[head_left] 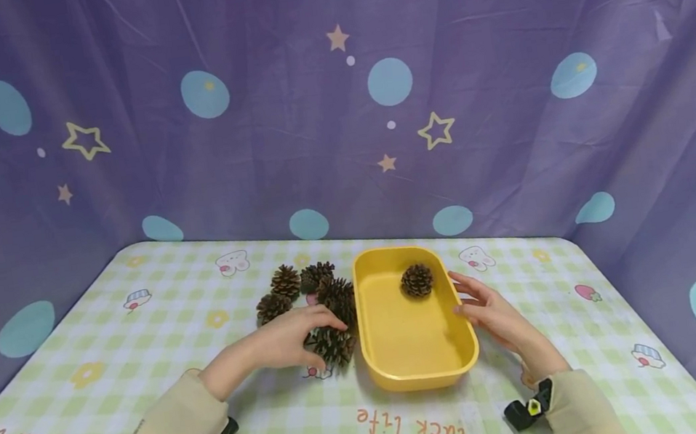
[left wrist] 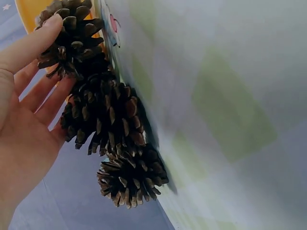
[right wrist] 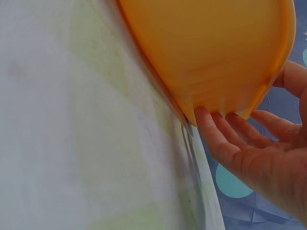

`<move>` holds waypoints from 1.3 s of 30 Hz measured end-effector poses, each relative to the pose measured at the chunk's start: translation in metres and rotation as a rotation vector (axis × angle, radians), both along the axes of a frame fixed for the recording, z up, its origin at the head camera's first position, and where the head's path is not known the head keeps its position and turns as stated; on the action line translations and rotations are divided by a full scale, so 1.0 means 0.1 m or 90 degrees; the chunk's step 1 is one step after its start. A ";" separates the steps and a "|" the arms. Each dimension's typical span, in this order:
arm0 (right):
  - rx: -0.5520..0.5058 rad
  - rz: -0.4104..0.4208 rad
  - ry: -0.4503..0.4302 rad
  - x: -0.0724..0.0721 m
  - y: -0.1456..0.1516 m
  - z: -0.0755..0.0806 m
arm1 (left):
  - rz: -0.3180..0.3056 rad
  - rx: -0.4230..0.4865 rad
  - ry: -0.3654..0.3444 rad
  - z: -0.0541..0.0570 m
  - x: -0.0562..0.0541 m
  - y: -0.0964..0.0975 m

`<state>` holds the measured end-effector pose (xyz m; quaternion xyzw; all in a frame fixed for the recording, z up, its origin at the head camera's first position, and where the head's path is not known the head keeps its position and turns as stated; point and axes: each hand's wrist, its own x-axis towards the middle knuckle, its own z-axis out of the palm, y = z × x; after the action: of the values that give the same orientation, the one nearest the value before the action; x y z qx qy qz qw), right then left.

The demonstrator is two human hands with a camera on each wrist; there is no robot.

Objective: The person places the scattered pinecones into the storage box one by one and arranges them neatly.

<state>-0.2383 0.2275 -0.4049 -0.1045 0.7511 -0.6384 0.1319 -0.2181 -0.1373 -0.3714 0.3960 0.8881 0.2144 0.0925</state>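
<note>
In the head view my left hand (head_left: 285, 339) curves around the nearest pine cone (head_left: 335, 348) of a cluster, thumb on one side and fingers on the other. The left wrist view shows that thumb lying on the brown scales of this pine cone (left wrist: 76, 36), with the fingers behind it. My right hand (head_left: 492, 311) is at the right side of a yellow plastic tub (head_left: 418, 376). Its loosely bent fingertips (right wrist: 204, 117) touch the tub's outer wall, and the thumb is by the rim. One pine cone (head_left: 417, 280) sits inside the tub toward the far end.
Several other pine cones (head_left: 285, 282) lie grouped left of the tub, the closest right beside its wall. A green-and-white checked cloth (head_left: 160, 344) covers the table. Behind the table hangs a purple curtain (head_left: 299, 143) with stars and blue ovals.
</note>
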 end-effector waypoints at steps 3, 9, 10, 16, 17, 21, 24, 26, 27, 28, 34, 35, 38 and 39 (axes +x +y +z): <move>0.000 0.001 0.001 0.00 0.00 0.00 | 0.009 -0.003 0.007 -0.01 0.00 0.00; 0.001 0.001 0.001 0.00 0.00 0.00 | 0.032 0.016 0.001 -0.02 0.01 0.00; 0.001 0.001 0.000 0.00 0.00 0.00 | 0.034 0.018 0.000 -0.02 0.01 -0.01; 0.003 0.000 0.003 0.00 0.00 0.00 | 0.048 0.043 0.006 -0.02 0.01 -0.03; 0.004 0.000 0.004 -0.01 0.00 0.00 | 0.048 0.049 0.009 -0.01 0.01 -0.03; 0.003 0.000 0.004 -0.01 0.00 0.00 | 0.045 0.071 0.016 0.03 0.01 -0.05; 0.002 0.002 0.002 -0.01 0.00 0.00 | 0.053 0.084 0.023 0.06 0.02 -0.06; 0.000 0.002 0.001 -0.01 0.00 0.00 | 0.058 0.093 0.032 0.08 0.01 -0.06; -0.002 0.002 0.001 -0.01 0.00 0.00 | 0.060 0.096 0.040 0.09 0.01 -0.07; -0.002 0.002 0.001 -0.01 0.00 0.00 | 0.061 0.101 0.047 0.10 0.01 -0.07; -0.001 0.005 0.006 -0.01 0.01 -0.01 | 0.065 0.140 0.073 0.18 -0.02 -0.05; -0.001 0.005 0.006 -0.01 0.01 -0.01 | 0.066 0.146 0.072 0.19 -0.03 -0.04; -0.004 0.005 0.005 -0.01 0.01 -0.01 | 0.069 0.158 0.065 0.23 -0.04 -0.03; -0.004 0.005 0.004 -0.01 0.01 -0.01 | 0.068 0.162 0.063 0.24 -0.05 -0.03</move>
<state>-0.2395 0.2288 -0.4064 -0.1098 0.7490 -0.6400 0.1315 -0.2230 -0.1404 -0.3474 0.3664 0.8771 0.3103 -0.0139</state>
